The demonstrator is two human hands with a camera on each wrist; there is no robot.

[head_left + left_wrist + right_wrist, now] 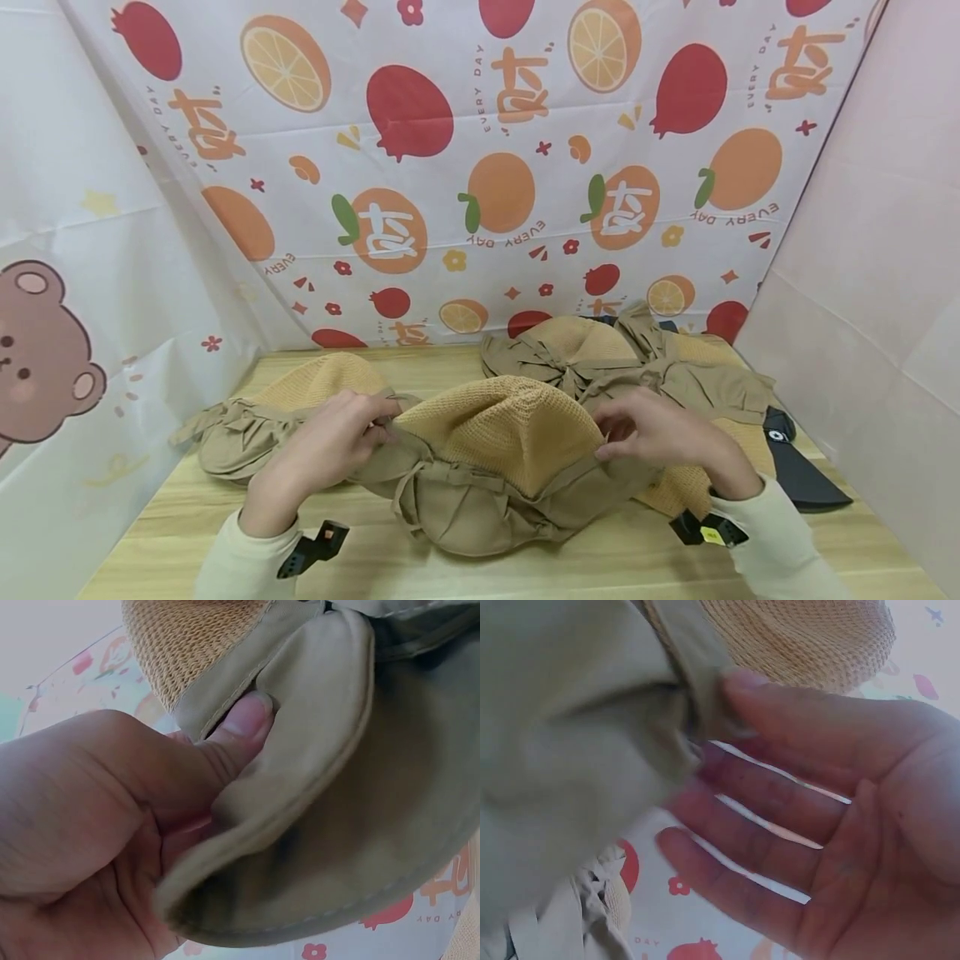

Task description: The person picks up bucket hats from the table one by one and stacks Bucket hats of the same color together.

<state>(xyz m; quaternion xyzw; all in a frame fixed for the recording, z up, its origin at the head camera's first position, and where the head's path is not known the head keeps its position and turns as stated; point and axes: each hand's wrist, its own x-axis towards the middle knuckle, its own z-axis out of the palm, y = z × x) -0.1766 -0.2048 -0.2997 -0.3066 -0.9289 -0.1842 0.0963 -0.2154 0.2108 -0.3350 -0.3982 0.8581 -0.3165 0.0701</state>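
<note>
Straw-crowned sun hat (495,454) held on both sides

My two hands are on the sun hat at the near middle of a wooden table (397,575), its woven tan crown (480,417) upward and its gathered khaki brim (472,517) drooping toward me. My left hand (337,437) grasps one side; the left wrist view shows my thumb (247,716) pressing the cloth where brim meets crown, the brim curling away past it. My right hand (656,429) pinches the opposite side at the cloth band (697,656) between thumb and forefinger — the other fingers (742,877) extended and slightly apart. Whether the brim touches the wood below, I cannot tell.

Beyond my left hand sits a similar hat (322,383), its brim spread toward the table's left edge. To the right and behind, more straw-and-khaki hats lie heaped in an overlapping pile (592,342), and beside them rests a dark visor (806,479) near the right edge. A white cloth printed with fruit (502,192) hangs behind the table; a brown bear (48,350) decorates the sheet at left. My cream sleeves (247,558) end at the wrists, each bearing a small black device (313,548).
</note>
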